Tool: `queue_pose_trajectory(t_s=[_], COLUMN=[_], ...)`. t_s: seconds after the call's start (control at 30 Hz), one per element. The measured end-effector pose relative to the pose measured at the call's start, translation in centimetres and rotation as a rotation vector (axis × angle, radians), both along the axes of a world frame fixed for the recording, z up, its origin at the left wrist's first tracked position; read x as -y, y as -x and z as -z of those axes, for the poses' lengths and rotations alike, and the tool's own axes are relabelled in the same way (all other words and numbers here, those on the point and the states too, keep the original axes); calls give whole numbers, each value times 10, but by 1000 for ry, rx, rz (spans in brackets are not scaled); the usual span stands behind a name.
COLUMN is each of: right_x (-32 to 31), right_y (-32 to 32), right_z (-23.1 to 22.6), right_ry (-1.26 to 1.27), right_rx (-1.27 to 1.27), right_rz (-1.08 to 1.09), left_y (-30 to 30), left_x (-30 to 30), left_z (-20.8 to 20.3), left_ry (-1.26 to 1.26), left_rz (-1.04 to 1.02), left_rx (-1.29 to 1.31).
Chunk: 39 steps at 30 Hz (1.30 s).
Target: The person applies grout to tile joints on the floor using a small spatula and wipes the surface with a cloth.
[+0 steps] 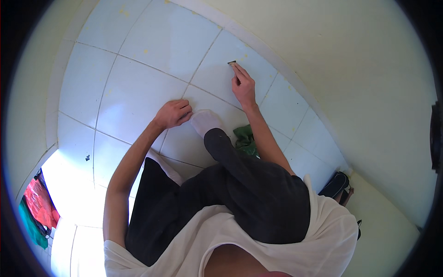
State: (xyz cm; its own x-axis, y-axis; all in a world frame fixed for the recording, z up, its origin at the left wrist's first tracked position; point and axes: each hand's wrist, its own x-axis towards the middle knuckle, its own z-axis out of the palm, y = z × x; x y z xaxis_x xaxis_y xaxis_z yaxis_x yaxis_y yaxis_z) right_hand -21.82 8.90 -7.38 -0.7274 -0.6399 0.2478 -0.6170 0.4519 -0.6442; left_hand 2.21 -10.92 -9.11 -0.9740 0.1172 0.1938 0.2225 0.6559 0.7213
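My right hand (243,87) reaches out over the pale blue floor tiles (143,87), close to the wall's base. Its fingers pinch a small flat dark piece (231,62), blade-like in shape, held against a tile; its exact kind is too small to tell. Small yellow specks (246,56) dot the tile around it. My left hand (174,113) rests on the floor with curled fingers, beside my foot in a white sock (206,121). Nothing shows in that hand, though its palm side is hidden.
A crumpled green cloth (244,137) lies by my right forearm. Along the tiles runs a pale wall (341,60). Behind me on the right sits a black bag-like item (335,184). Red plastic (39,203) and green fabric (32,226) lie past the bright opening at left.
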Motion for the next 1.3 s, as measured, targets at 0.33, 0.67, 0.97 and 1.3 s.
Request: queue_pose_trajectory(t_s=[0.33, 0.67, 0.97, 1.3], right_x=[-13, -1, 33, 12], right_y=[-4, -3, 5, -6], right_z=[-3, -15, -44, -42], right_ry=[-121, -182, -150, -145], right_rx=[107, 282, 500, 470], right_rz=[21, 61, 172, 163], left_y=[0, -2, -5, 3], left_x=[-2, 0, 1, -2], left_z=[2, 3, 4, 0], left_ry=[-4, -19, 13, -21], left_rz=[-16, -18, -8, -15], left_rx=[-20, -36, -7, -47])
